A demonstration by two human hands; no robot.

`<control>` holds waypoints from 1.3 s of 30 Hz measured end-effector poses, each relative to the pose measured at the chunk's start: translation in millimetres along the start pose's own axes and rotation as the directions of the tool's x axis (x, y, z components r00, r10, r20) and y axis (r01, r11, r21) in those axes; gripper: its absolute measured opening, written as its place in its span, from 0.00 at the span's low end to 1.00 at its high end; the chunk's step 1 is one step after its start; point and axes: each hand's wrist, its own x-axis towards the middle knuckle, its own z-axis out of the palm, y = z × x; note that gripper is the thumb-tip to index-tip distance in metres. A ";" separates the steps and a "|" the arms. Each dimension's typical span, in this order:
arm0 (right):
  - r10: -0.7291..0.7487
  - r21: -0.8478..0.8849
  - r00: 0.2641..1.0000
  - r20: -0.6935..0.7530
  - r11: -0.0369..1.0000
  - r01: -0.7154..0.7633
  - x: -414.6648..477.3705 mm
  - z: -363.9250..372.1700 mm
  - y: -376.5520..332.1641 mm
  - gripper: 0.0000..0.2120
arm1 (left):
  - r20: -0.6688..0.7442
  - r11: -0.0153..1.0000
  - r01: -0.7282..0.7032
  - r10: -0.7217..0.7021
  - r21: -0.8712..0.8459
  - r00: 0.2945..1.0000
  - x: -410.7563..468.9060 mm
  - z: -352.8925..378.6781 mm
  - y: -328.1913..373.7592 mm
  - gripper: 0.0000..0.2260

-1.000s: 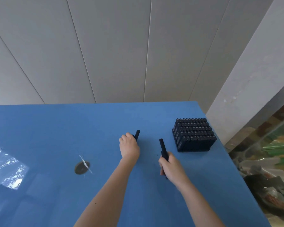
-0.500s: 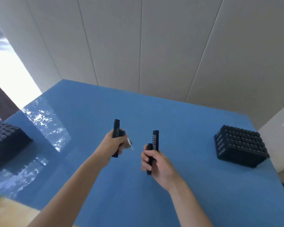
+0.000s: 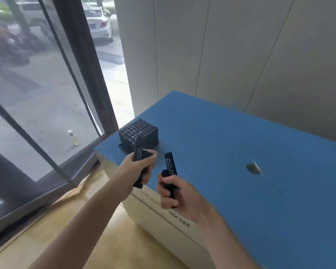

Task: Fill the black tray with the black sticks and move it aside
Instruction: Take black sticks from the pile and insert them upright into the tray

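Head view, surroundings: blue table (image 3: 241,152) against a panelled wall, with a window beyond the left hand (image 3: 136,169).
Left hand: fingers curled round the left stick (image 3: 137,153), held near upright.
Right hand (image 3: 180,199): wrapped round the right stick (image 3: 170,164), upright, top end clear of the thumb.
Black tray (image 3: 142,133): on the table corner, just beyond the left hand; free slots cannot be made out.
Key relation: the tray lies ahead and left of both hands, the left hand is nearer, and both stick axes roughly match the slots.

We count two hands. Our right hand (image 3: 182,197) grips two black sticks (image 3: 171,164); our left hand (image 3: 138,169) grips at least one black stick (image 3: 137,154). Just beyond the left hand stands one black tray (image 3: 150,141), its sticks too many for us to count.
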 end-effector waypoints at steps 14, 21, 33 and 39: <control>0.220 -0.055 0.951 0.218 0.976 -0.213 136.1 122.9 38.6 0.03 | 0.071 0.996 0.086 -0.085 -0.009 0.994 -4.0 -191.3 10.9 0.09; 0.232 0.007 0.958 0.169 0.972 -0.236 200.2 107.1 20.9 0.10 | -0.032 0.987 0.028 -0.034 -0.155 0.999 63.0 -242.9 26.3 0.05; 0.069 -0.074 0.957 -0.281 0.993 -0.094 222.0 68.2 -20.3 0.14 | 0.008 0.973 0.119 -0.120 -0.196 0.993 172.2 -287.5 39.8 0.07; -0.072 -0.306 0.852 -0.518 0.946 -0.106 201.5 69.4 -11.9 0.16 | 0.156 0.956 0.215 -0.185 -0.199 0.970 220.7 -283.4 30.9 0.08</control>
